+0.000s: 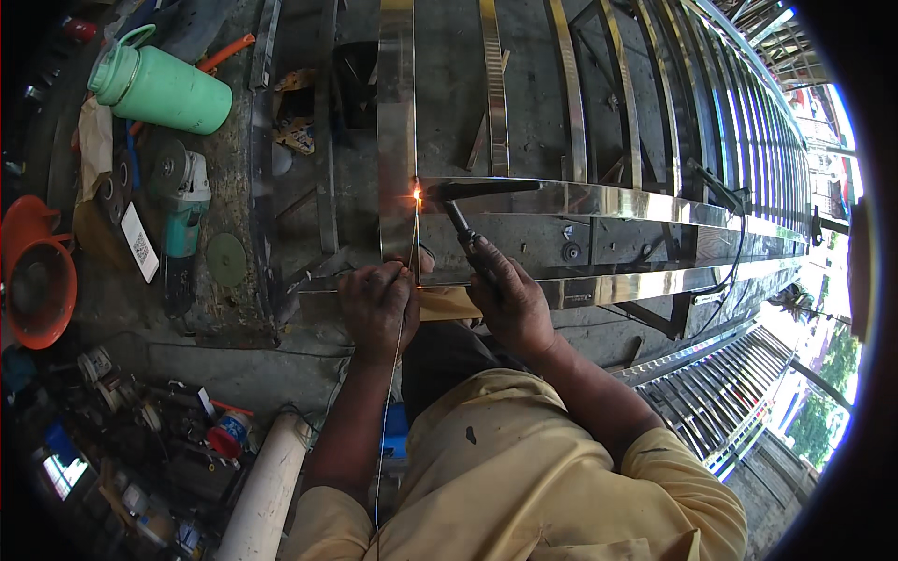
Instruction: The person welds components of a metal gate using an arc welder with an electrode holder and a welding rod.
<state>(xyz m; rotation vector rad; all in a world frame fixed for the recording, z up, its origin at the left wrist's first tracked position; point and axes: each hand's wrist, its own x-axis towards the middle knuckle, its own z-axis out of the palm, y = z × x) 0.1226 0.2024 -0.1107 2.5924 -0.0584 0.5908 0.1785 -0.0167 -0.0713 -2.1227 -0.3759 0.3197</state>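
My right hand (513, 299) is wrapped round the handle of a black welding torch (458, 221). A bright orange glow (417, 194) burns at the torch's tip, on the joint between a wide upright steel tube (397, 93) and a shiny crosswise tube (608, 199). Between its fingertips my left hand (376, 309) pinches a thin filler rod (416, 238). The rod's upper end reaches the glow, and its tail runs down past my left forearm. Below the joint, a second crosswise tube (645, 286) passes in front of my body, close to both hands.
Several parallel steel bars (571, 84) extend the frame to the right, where a dark clamp with a cable (725, 194) sits. On the bench at left are a green bottle (173, 89), an angle grinder (184, 210) and a disc (225, 260). A pale cylinder (267, 491) lies lower left.
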